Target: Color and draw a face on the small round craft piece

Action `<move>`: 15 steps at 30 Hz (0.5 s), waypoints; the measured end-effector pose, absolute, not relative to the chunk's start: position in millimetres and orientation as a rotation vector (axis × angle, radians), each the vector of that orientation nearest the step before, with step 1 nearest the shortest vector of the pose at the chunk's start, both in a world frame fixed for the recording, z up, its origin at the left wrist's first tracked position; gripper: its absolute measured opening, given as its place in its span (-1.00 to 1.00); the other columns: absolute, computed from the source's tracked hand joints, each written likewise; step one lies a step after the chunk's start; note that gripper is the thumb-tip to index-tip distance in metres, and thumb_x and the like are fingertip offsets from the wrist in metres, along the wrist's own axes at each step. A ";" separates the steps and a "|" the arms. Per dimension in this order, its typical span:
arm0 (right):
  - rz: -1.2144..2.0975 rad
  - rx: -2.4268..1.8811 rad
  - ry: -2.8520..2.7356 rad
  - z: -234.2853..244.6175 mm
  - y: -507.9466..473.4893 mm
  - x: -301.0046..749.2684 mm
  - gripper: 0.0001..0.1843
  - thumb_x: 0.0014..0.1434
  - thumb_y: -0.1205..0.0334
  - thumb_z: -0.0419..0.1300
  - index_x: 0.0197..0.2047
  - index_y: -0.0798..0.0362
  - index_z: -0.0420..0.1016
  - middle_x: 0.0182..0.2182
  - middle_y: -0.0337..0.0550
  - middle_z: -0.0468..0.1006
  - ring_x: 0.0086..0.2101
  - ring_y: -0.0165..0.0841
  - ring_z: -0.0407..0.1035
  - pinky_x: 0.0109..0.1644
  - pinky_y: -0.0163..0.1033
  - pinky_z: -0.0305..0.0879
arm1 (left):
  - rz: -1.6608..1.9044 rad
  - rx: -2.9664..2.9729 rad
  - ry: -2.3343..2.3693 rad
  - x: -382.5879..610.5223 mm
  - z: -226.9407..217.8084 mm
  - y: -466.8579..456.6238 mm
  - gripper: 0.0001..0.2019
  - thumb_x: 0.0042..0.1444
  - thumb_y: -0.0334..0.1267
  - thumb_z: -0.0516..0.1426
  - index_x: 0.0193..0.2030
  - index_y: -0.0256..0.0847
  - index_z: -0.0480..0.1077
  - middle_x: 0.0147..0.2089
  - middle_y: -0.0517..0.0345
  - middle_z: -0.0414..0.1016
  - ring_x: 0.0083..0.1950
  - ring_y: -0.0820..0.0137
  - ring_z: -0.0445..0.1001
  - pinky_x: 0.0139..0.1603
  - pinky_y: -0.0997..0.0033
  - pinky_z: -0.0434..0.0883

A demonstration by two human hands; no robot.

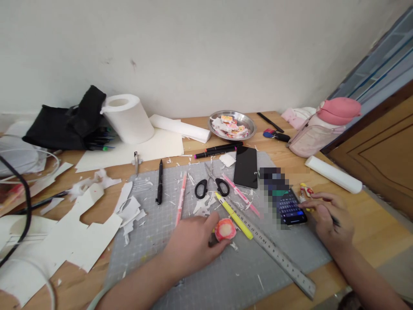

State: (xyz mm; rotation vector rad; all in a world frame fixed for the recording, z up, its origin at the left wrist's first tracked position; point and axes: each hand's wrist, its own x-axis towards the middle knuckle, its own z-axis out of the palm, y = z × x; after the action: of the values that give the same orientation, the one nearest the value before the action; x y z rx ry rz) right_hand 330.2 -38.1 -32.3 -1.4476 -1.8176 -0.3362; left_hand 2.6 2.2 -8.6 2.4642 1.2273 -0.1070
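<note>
My left hand [193, 241] is closed around a small round paper piece [225, 229], coloured pink-red with a pale centre, over the grey cutting mat [193, 284]. At the right, my right hand [334, 219] reaches a finger to the lit keyboard of a phone [292, 211]; part of the screen is blurred out. A dark pen-like stick [335, 221] shows between that hand's curled fingers, mostly hidden. A yellow highlighter [234, 215] and a steel ruler [280, 254] lie between the hands. Black-handled scissors [211, 183] rest just beyond them.
Paper scraps [130, 211] litter the mat and left side. A second dark phone [245, 168], pink markers [181, 198] and a black pen [160, 183] lie around. Behind stand a metal bowl [251, 127] of coloured scraps, a paper roll [129, 120] and a pink bottle [312, 133].
</note>
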 end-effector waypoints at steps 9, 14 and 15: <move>-0.339 -1.489 -1.849 -35.3 -38.2 331.7 -0.64 0.24 0.25 -0.06 -0.44 0.00 0.52 -0.50 -0.13 0.55 -0.29 -0.24 0.38 -0.16 -0.07 0.24 | -0.106 2.463 1.222 3.4 -9.4 3.0 -0.72 0.17 0.05 -0.01 -0.29 -0.13 0.23 -0.43 0.19 0.51 -0.37 0.26 0.53 -0.44 0.42 0.31; -0.332 -1.463 -1.932 -37.0 -38.9 332.3 -0.63 0.25 0.23 -0.07 -0.41 -0.01 0.53 -0.46 -0.11 0.56 -0.29 -0.25 0.39 -0.16 -0.07 0.23 | -0.112 2.472 1.222 2.1 -10.3 1.7 -0.71 0.17 0.06 -0.01 -0.28 -0.13 0.22 -0.41 0.18 0.52 -0.35 0.24 0.53 -0.43 0.41 0.31; -0.332 -1.452 -1.950 -37.0 -39.0 332.5 -0.64 0.24 0.24 -0.07 -0.40 -0.02 0.53 -0.45 -0.12 0.56 -0.29 -0.25 0.39 -0.16 -0.08 0.22 | -0.107 2.477 1.218 1.9 -10.7 1.6 -0.71 0.17 0.06 -0.02 -0.28 -0.13 0.22 -0.41 0.17 0.52 -0.35 0.24 0.53 -0.44 0.40 0.32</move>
State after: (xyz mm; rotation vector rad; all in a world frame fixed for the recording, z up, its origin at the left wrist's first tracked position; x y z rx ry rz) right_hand 332.5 -39.0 -37.0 -1.4517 -1.9503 -0.3318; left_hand 1.9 1.6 -10.7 2.4771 1.2179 -0.1067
